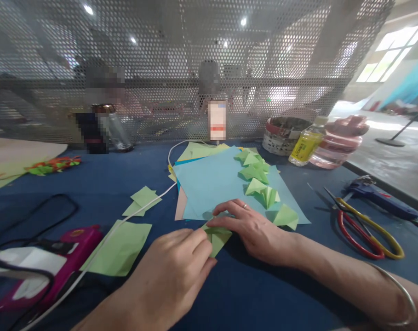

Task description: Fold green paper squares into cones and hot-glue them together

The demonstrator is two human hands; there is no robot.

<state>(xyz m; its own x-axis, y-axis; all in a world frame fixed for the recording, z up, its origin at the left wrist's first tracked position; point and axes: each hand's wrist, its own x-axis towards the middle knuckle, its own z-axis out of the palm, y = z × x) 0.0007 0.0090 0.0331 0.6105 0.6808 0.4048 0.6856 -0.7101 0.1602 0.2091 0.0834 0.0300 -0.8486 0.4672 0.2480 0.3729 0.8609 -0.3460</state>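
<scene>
By blue sheet edge (197,217), hands (176,266) (259,230) touch paper (221,241).

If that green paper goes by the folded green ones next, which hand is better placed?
Probably the right hand: its fingers touch the green paper, and it is closer to the folded green pieces on the light blue sheet. The left hand is farther from them.

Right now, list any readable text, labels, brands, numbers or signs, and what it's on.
No text is readable.
Yellow-labelled bottle: lettering too blurred.
Upright screen: pixelated, unreadable.
Magenta device: markings too small and blurred.
Blue glue gun: small red mark, no legible lettering.
</scene>
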